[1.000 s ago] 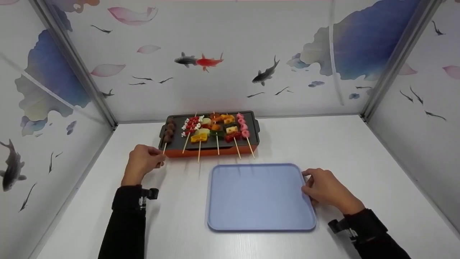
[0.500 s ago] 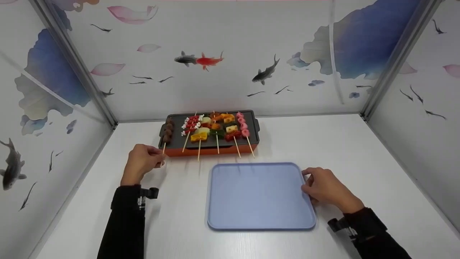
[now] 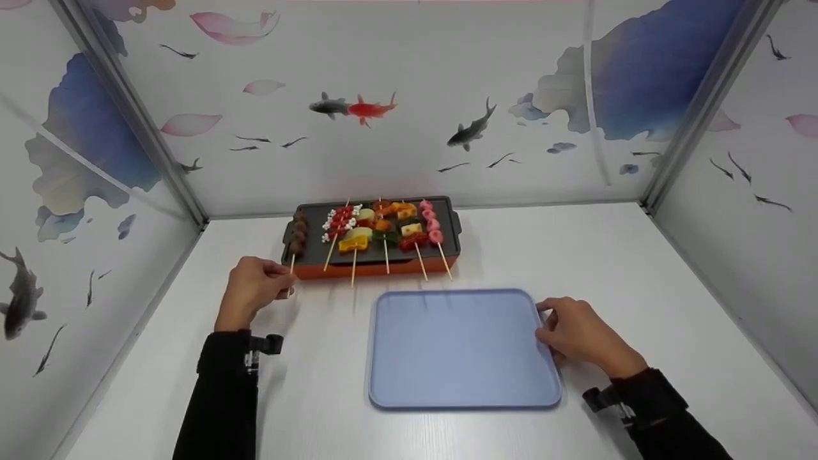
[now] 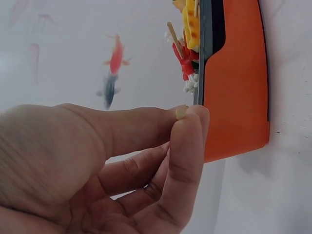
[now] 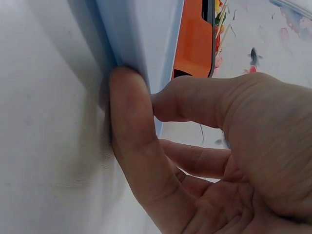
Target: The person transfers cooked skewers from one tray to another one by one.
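In the head view, my left hand (image 3: 257, 284) pinches the stick of a brown meatball skewer (image 3: 298, 235) at the grill's left end. The left wrist view shows the stick's pale end (image 4: 181, 113) between thumb and forefinger. The meatballs lie along the left edge of the black-topped orange grill (image 3: 313, 255). My right hand (image 3: 585, 335) grips the right rim of a light blue tray (image 3: 465, 348), thumb on top and fingers beneath, as the right wrist view shows. Nothing lies on the tray.
Several other skewers lie across the grill, among them a red and white one (image 3: 339, 222), a yellow pepper one (image 3: 354, 243) and a pink one (image 3: 432, 222). Their sticks jut over its front edge. White walls with painted fish enclose the white table (image 3: 307, 396).
The meatball skewer has shifted very slightly in my left hand's pinch. Both hands, the tray and the grill otherwise stay where they were.
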A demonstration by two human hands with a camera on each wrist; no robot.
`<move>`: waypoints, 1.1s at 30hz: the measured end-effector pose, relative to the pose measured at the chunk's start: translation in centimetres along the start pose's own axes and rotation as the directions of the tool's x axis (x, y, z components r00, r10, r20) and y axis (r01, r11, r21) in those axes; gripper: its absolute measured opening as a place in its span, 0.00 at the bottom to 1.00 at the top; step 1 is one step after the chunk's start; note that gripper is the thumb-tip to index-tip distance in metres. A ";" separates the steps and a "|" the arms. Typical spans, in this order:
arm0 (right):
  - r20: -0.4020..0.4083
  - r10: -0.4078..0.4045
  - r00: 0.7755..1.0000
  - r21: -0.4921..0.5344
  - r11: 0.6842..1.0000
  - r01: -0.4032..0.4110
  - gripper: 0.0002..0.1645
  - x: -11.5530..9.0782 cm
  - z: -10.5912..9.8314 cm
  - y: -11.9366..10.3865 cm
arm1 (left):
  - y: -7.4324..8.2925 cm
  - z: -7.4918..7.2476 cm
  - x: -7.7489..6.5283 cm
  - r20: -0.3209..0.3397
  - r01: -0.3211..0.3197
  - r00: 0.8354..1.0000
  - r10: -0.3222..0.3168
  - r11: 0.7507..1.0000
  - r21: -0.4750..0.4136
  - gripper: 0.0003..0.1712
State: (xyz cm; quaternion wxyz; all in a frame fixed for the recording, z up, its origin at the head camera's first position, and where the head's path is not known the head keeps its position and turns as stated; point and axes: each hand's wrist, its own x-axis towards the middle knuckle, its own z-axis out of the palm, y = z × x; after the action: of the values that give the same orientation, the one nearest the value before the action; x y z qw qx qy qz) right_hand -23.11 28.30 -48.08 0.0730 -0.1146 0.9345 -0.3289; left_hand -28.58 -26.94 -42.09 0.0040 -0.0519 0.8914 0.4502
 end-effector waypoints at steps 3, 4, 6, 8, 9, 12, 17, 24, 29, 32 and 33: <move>0.006 0.012 1.000 0.009 1.000 -0.012 0.32 0.1 0.0 0.0 | 0.1 0.1 -0.1 -0.009 -0.002 1.000 0.002 1.000 0.009 0.12; 0.009 0.016 1.000 0.015 1.000 -0.016 0.32 0.1 0.0 0.0 | 0.2 0.1 -0.1 -0.013 -0.004 1.000 0.004 1.000 0.012 0.12; 0.013 0.025 1.000 0.026 0.999 -0.025 0.32 0.1 0.0 -0.1 | 0.3 0.3 -0.2 -0.022 -0.005 1.000 0.006 1.000 0.022 0.12; 0.021 0.033 0.999 0.042 0.999 -0.034 0.32 0.1 0.0 -0.1 | 0.5 0.4 -0.2 -0.032 -0.006 0.999 0.007 0.999 0.037 0.12; 0.023 0.034 0.999 0.045 0.998 -0.035 0.32 0.1 0.0 -0.1 | 0.6 0.5 -0.2 -0.036 -0.008 0.999 0.009 0.999 0.043 0.12; 0.027 0.034 0.999 0.054 0.998 -0.036 0.32 0.0 0.0 0.0 | 0.9 0.8 -0.3 -0.048 -0.012 0.999 0.014 0.998 0.054 0.11; 0.023 0.017 1.000 0.052 0.998 -0.018 0.31 -0.1 0.0 0.0 | 1.3 1.1 -0.4 -0.065 -0.030 0.997 0.034 0.998 0.064 0.10; 0.014 0.007 1.000 0.041 0.999 -0.007 0.31 -0.1 -0.1 -0.1 | 2.2 1.3 -0.8 -0.095 -0.058 0.993 0.068 0.993 0.100 0.11; 0.016 0.005 1.000 0.022 1.000 -0.005 0.30 0.0 -0.1 0.0 | 2.9 1.5 -1.4 -0.113 -0.086 0.989 0.098 0.990 0.111 0.12; 0.018 0.008 1.000 0.010 1.000 -0.009 0.30 0.1 -0.1 0.0 | 3.3 1.7 -1.6 -0.120 -0.095 0.987 0.108 0.989 0.113 0.12; 0.019 0.010 1.000 0.009 1.000 -0.011 0.31 0.1 -0.1 0.0 | 3.5 1.8 -1.7 -0.124 -0.101 0.986 0.115 0.988 0.115 0.13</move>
State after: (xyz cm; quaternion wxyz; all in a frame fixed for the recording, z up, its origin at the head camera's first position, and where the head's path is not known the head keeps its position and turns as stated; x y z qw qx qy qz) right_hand -23.19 28.34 -48.02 0.0840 -0.1125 0.9330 -0.3315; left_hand -27.30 -23.29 -40.24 -0.0757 -0.0323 0.9143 0.3965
